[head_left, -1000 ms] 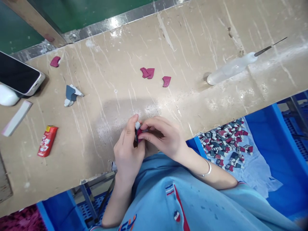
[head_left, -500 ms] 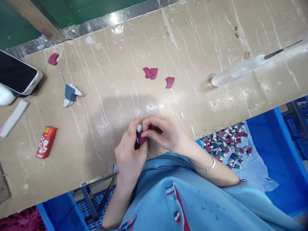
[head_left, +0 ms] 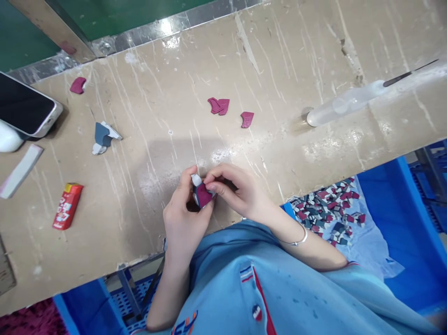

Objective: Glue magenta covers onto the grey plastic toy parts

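Between my two hands, above the table's near edge, is a small maroon, grey and white piece [head_left: 203, 195]. My left hand [head_left: 183, 218] grips it from the left between thumb and fingers. My right hand [head_left: 240, 190] pinches its right side with thumb and forefinger; the fingertips partly cover it. Two overlapping maroon pieces [head_left: 219, 106] lie on the table beyond my hands, with a single maroon piece [head_left: 247, 119] to their right. To the left rests a grey and white piece [head_left: 103, 136].
On the table [head_left: 157, 116] are a phone [head_left: 26, 107], a red packet [head_left: 67, 206], a whitish strip [head_left: 21, 171] and a clear bottle with a thin dark tip [head_left: 344, 103]. Below right, a blue crate [head_left: 401, 232] holds several coloured pieces [head_left: 328, 207]. Maroon pieces lie at lower left.
The held piece has turned, so its maroon face shows more. My left hand has shifted slightly left, and my right fingers have moved a little on the piece.
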{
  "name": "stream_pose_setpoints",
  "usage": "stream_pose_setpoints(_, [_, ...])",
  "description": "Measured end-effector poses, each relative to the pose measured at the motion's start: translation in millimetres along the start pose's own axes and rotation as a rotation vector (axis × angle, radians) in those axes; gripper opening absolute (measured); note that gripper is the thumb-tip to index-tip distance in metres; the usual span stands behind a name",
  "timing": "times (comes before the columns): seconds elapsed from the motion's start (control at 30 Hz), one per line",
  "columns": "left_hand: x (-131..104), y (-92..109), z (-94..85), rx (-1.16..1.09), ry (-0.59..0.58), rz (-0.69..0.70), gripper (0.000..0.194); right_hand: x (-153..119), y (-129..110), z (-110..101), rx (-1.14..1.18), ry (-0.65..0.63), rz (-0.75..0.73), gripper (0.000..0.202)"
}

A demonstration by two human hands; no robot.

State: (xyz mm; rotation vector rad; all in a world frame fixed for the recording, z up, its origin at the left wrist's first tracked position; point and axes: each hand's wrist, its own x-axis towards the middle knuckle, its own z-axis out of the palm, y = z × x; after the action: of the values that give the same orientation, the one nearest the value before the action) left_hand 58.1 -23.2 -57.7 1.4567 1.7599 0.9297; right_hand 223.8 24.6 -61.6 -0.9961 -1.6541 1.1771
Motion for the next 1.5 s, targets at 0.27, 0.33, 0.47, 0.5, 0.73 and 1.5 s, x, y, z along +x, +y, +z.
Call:
stream_pose_setpoints(0.27, [3.3, 4.2, -1.0, -0.446, -0.018, 0.059, 0.073, -14.1, -11.1, -3.0, 0.085, 0.003, 0.025, 0.013])
stream_pose_setpoints(0.33, [1.3, 2.5, -0.6, -0.515, -0.044, 0.092, 0.073, -18.4, -11.1, -2.5, 0.086, -0.008, -0.003, 0.014])
stream_pose_setpoints(0.47, [-1.1, -2.1, 1.3, -0.566, -0.059, 0.159, 0.075, -22.4, -8.4, -0.2, 0.047, 0.007, -0.068, 0.016])
stream_pose_setpoints(0.5, [-1.3, -2.7, 1.3, -0.552, -0.054, 0.176, 0.078, -22.6, -7.8, 0.5, 0.036, 0.02, -0.079, 0.014])
stream_pose_setpoints(0.73, [-3.7, 6.1, -10.4, -0.643, -0.215, 0.094, 0.071, -23.5, -8.0, 2.6, 0.004, 0.134, -0.049, 0.01])
stream_pose_setpoints(1.5, [-2.4, 17.9, -17.9, -0.785, -0.172, -0.187, 0.026, -25.3, -2.4, 7.5, 0.085, 0.174, -0.114, 0.016])
